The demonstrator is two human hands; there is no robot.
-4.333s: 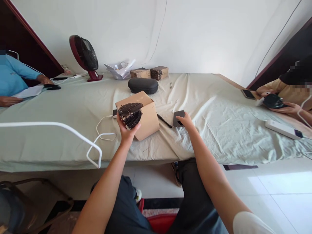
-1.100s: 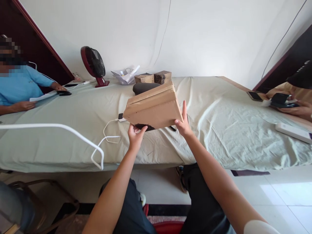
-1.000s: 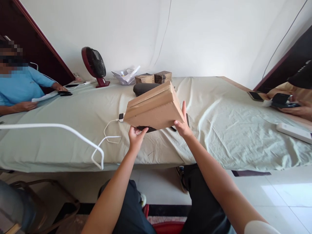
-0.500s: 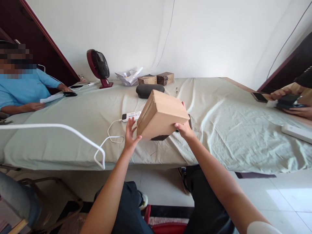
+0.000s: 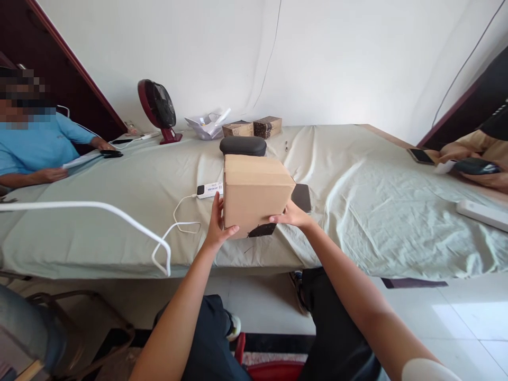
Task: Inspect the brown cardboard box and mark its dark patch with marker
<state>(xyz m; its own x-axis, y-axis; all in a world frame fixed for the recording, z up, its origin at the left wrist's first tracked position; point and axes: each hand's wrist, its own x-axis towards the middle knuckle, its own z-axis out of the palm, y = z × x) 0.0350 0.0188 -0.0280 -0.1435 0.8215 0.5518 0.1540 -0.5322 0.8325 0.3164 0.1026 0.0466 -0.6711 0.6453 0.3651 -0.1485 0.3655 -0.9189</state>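
Observation:
I hold a plain brown cardboard box (image 5: 255,190) with both hands, near the front edge of the sheet-covered table (image 5: 119,211). My left hand (image 5: 219,227) presses flat against its left side, thumb on the near face. My right hand (image 5: 291,216) grips its lower right corner. A dark flat piece (image 5: 262,230) sticks out from under the box between my hands. A dark phone (image 5: 301,197) lies just right of the box.
A white power bank (image 5: 209,189) with a white cable (image 5: 174,225) lies left of the box. Behind it are a black case (image 5: 243,145), two small boxes (image 5: 252,127) and a red fan (image 5: 156,108). A person in blue (image 5: 35,151) sits left; another person's hands (image 5: 472,166) are at right.
I have turned the box from a tilted position to upright and lowered it toward the table. The dark stack that my left hand held earlier is now under the box.

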